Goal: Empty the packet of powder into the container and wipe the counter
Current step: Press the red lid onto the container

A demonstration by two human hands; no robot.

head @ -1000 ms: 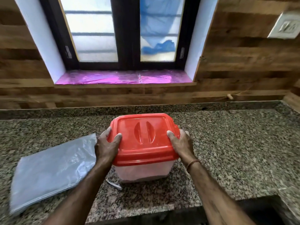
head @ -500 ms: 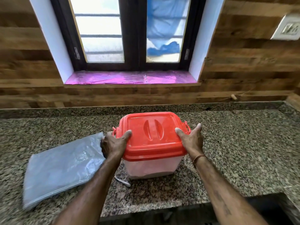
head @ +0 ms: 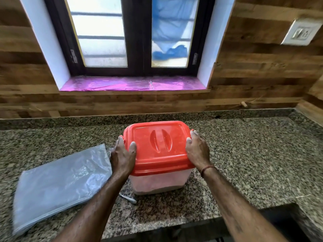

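Holding: both hands press on the red lid (head: pixel 160 147) of the container (head: pixel 158 182), one at each side.
Left hand (head: pixel 123 157): lies against the lid's left edge, thumb on top of the lid, fingers (head: pixel 120 142) curled round the left rim; closed on the lid.
Right hand (head: pixel 197 151): lies against the lid's right edge, thumb on the top corner, fingers (head: pixel 194 132) wrapped over the right rim; closed on the lid.
Container: clear-walled box standing upright on the bench (head: pixel 253 163), near its front edge, roughly centred below the window (head: pixel 134 34); the lid sits on it.
Contents: a pale layer shows through the lower wall, its surface hard to make out.
Packet (head: pixel 61 186): flat, greyish clear plastic, lying on the bench to the left of the container, its near corner just beside the left wrist; looks empty, slightly blurred.
Strip (head: pixel 128 199): small white scrap on the bench by the container's front left corner.
Wristband (head: pixel 207 169): thin cord round the right wrist.
Wall: wooden boards behind the bench, a pink sill (head: pixel 132 83) under the window, a white switch plate (head: pixel 301 32) at upper right.
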